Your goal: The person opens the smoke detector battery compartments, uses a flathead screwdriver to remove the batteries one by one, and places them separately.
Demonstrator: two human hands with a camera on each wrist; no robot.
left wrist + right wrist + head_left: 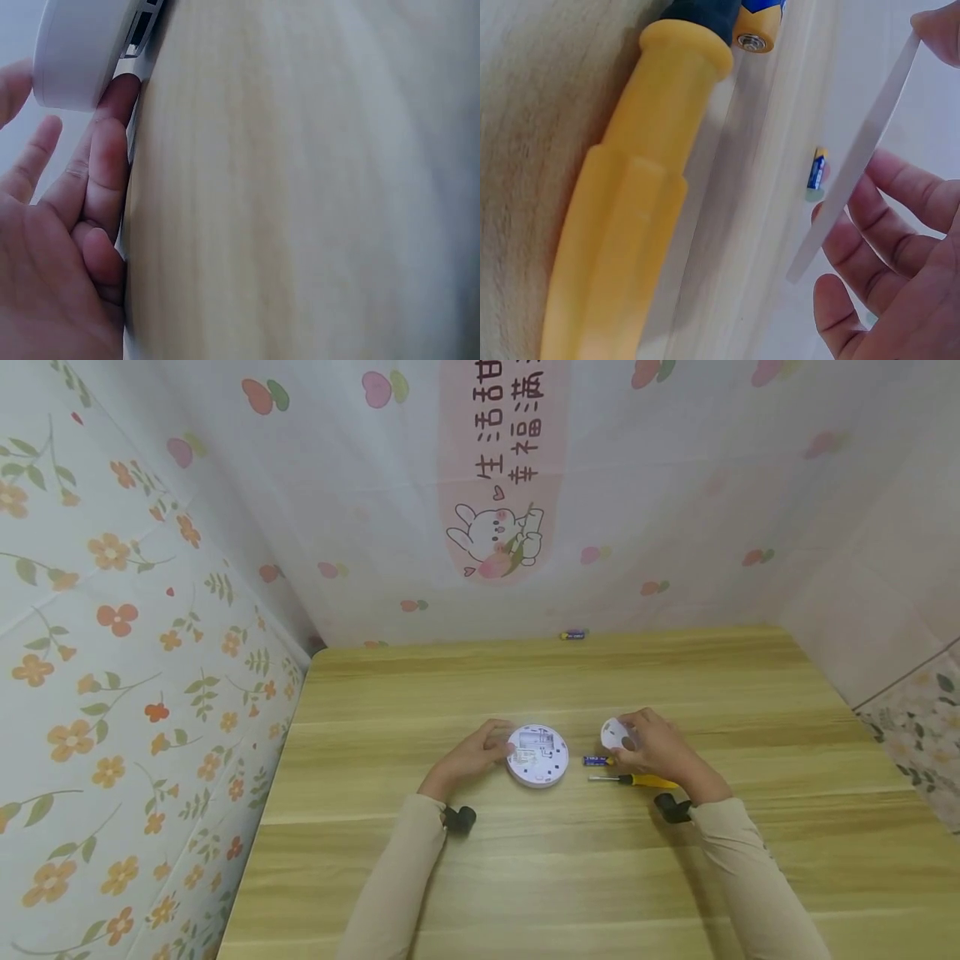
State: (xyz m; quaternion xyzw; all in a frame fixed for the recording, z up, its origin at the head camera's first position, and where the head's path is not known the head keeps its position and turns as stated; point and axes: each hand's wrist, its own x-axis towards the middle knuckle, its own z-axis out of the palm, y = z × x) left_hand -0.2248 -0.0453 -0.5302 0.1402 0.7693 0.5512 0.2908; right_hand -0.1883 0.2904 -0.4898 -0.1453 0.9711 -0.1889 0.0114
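A round white device [537,770] lies in the middle of the table, its open battery compartment [536,742] facing up. My left hand [474,752] holds it by its left edge; the left wrist view shows fingers [107,161] on both sides of the rim. In my right hand [658,749] is a thin white disc [611,734], tilted and pinched between thumb and fingers. The right wrist view shows the disc [855,165] edge-on. Just below that hand lie a blue-and-yellow battery [596,761] and a screwdriver [651,781] with a yellow handle.
Another battery [572,635] lies at the far edge of the wooden table [570,877]. Behind it hangs a printed curtain [360,527], and a flowered one [150,693] borders the left side. Black wrist-worn cameras [459,819] sit by both sleeves.
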